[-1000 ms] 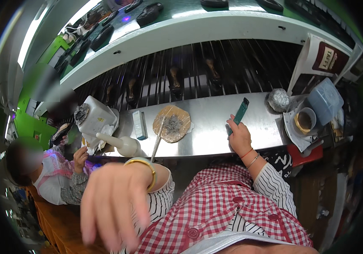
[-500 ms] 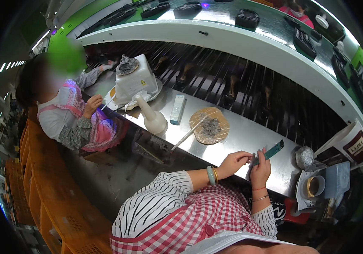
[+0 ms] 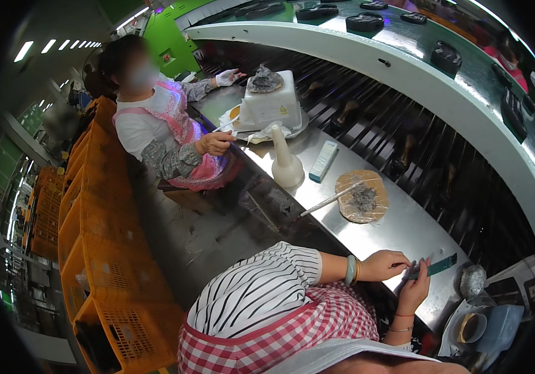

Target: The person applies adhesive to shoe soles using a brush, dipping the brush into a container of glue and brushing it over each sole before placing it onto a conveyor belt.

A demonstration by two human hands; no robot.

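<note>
Green flat tool between both hands' grip, left hand, right hand.

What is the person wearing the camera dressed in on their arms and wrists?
The left arm has a short black-and-white striped sleeve, with a pale green bangle and a thin gold one on the wrist above the left hand. The wrist under the right hand carries thin bracelets. A red-and-white checked apron covers the body.

Bright, sharp fisheye view.
Ceiling strips glow at ten o'clock; steel table glares; dark, bent rim.
</note>
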